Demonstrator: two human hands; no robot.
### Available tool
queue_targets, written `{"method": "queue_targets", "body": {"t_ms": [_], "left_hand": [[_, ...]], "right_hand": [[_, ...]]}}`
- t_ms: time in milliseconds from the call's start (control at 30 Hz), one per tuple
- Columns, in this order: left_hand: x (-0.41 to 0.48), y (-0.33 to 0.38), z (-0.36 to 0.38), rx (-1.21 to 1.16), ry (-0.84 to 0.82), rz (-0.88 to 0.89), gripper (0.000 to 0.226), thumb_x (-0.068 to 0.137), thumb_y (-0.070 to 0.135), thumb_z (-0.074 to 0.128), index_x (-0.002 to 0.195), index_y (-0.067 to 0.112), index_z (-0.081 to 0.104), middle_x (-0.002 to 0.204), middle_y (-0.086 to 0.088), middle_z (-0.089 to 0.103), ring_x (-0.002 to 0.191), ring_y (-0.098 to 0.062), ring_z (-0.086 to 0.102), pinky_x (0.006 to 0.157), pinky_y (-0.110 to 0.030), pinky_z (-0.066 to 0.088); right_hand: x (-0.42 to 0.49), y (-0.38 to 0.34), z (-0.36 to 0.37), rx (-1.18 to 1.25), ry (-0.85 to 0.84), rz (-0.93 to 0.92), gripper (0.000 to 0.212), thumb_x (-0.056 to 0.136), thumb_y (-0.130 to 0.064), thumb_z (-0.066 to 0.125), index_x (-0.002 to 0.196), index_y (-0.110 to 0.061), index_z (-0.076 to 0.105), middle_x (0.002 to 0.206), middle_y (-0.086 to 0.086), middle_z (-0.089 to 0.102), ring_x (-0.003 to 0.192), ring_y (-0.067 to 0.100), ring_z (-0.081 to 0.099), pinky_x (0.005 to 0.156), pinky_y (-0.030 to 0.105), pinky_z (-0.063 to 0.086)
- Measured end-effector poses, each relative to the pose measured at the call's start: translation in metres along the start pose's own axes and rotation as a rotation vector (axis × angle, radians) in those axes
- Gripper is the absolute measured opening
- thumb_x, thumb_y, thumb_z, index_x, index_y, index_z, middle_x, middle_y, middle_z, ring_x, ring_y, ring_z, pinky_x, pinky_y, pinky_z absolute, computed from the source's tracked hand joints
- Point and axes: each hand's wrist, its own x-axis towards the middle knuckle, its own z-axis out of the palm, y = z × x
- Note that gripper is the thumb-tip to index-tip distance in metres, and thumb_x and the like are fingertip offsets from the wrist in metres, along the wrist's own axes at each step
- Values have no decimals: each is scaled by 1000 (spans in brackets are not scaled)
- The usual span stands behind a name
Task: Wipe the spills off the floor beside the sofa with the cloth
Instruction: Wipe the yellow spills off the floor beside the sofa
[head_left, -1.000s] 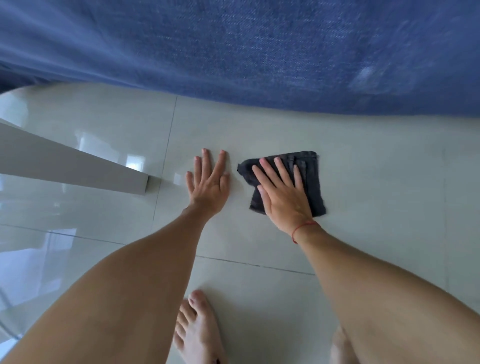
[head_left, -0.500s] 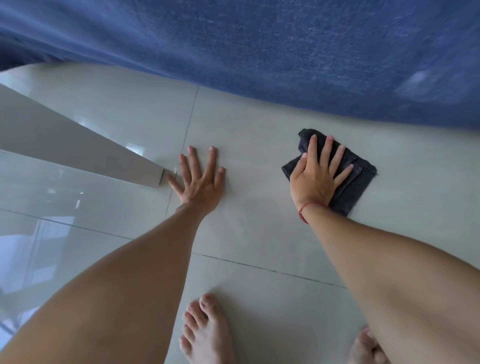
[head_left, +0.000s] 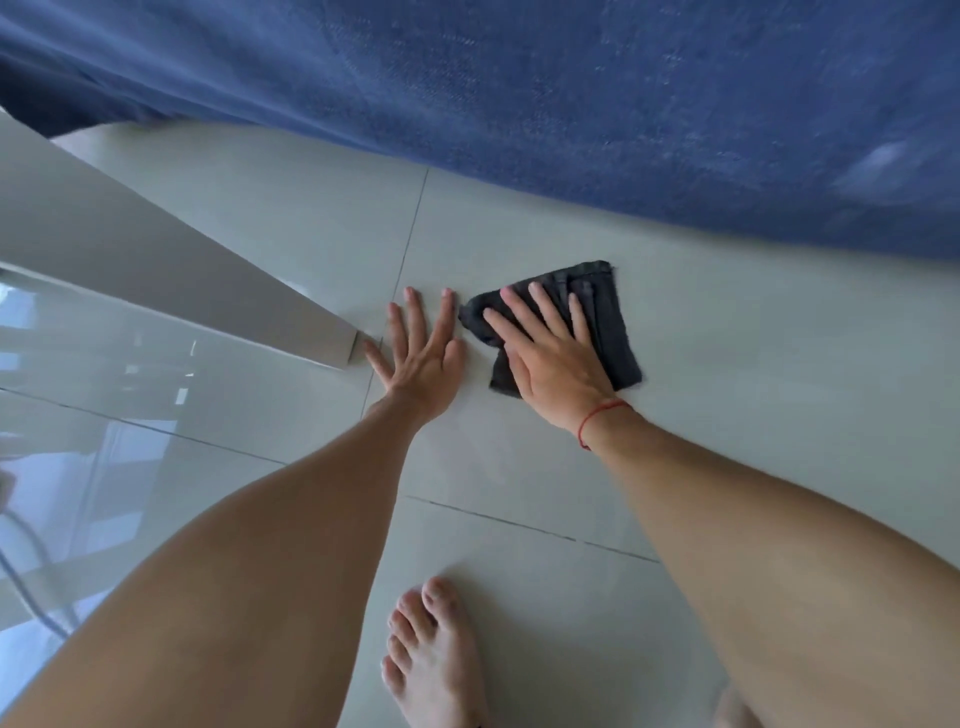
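Since half a second ago our right hand (head_left: 553, 371) has swept the cloth (head_left: 602, 317) back left across the tile; the cloth was out to the right, now its left corner sits just beside our left hand (head_left: 423, 358); that reads as one return pass of a back-and-forth wipe, so we judge the task mid-stroke, not finished.

Right grip: palm flat, fingers spread, pressing the cloth onto the floor (head_left: 753, 415); no pinch, the cloth is pinned under the palm. Left grip: spread wide and flat on the bare floor, holding nothing, bracing us.

Cloth is dark, folded, on the tile near the sofa (head_left: 571, 104), not touching it; no spill is visible on the glossy tile, too reflective to tell.

Edges: sofa fabric runs along the far side; a grey panel (head_left: 156, 270) ends just beside our left hand; our bare foot (head_left: 431, 654) is on the near tile, well apart from the cloth.

Open room: leftward travel is blocked by the left hand; clear floor lies right of the cloth and toward us.
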Motion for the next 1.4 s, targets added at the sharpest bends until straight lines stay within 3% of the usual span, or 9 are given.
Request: {"method": "queue_targets", "body": {"t_ms": [133, 333, 500, 633, 933, 1000, 1133, 1267, 1400], "left_hand": [[-9, -5, 6, -23, 172, -7, 57, 95, 36, 19, 146, 42, -8, 157, -1, -19, 143, -21, -19, 112, -53, -10], [-11, -9, 18, 9, 138, -112, 54, 96, 42, 13, 143, 46, -11, 156, -1, -23, 143, -22, -20, 111, -52, -14], [-8, -8, 17, 16, 107, -132, 53, 96, 42, 12, 142, 48, -13, 155, 1, -25, 142, -21, -22, 110, -51, -15], [-8, -9, 19, 13, 128, -135, 53, 95, 42, 12, 143, 48, -12, 156, 0, -23, 142, -22, -21, 110, -51, -15], [-9, -1, 11, -12, 99, -136, 56, 96, 36, 20, 146, 40, -5, 157, -6, -19, 143, -25, -19, 112, -52, -10], [-13, 10, 7, 21, 227, -67, 56, 93, 27, 33, 146, 25, 18, 156, -15, 5, 143, -31, 3, 113, -49, 7], [-20, 57, 3, -75, 342, 135, 31, 89, 35, 47, 102, 10, 60, 110, -12, 58, 105, -29, 51, 90, -39, 39], [-10, 109, 5, -152, 134, -37, 64, 77, 60, 58, 101, 1, 64, 103, -13, 64, 102, -29, 56, 89, -41, 47], [2, 131, 4, -171, 26, -127, 57, 77, 39, 66, 119, 3, 54, 119, -13, 58, 112, -29, 54, 94, -39, 48]], "right_hand": [[-51, 36, -7, -12, -48, 13, 48, 98, -28, 33, 145, -31, 37, 156, -8, 32, 146, 21, 28, 119, 50, 17], [-90, 83, -17, 87, 144, 725, 49, 99, -28, 31, 148, -25, 32, 160, -3, 25, 149, 22, 18, 120, 51, 8], [-48, 72, -20, 149, 209, 926, 51, 100, -27, 29, 151, -24, 25, 162, -2, 15, 151, 27, 6, 119, 57, 2], [-11, 58, -19, 176, 214, 925, 52, 99, -27, 30, 150, -24, 27, 162, 0, 14, 150, 31, 3, 116, 62, -2], [-16, 16, -12, 144, 29, 307, 51, 99, -34, 35, 149, -27, 28, 161, -7, 20, 150, 24, 10, 119, 55, 2], [-23, 17, -17, 234, 105, 401, 55, 98, -39, 38, 150, -24, 29, 161, -3, 19, 150, 22, 13, 119, 52, 5], [-35, 35, -40, 309, 300, 858, 73, 86, -50, 53, 145, -11, 34, 152, 13, 34, 138, 31, 34, 108, 46, 29], [-30, 50, -59, 363, 161, 1057, 79, 74, -59, 66, 127, -4, 47, 130, 15, 53, 124, 33, 47, 97, 44, 40], [-17, 57, -67, 457, 32, 1089, 61, 77, -53, 68, 114, -4, 62, 123, 18, 62, 117, 33, 55, 97, 38, 44]]}}
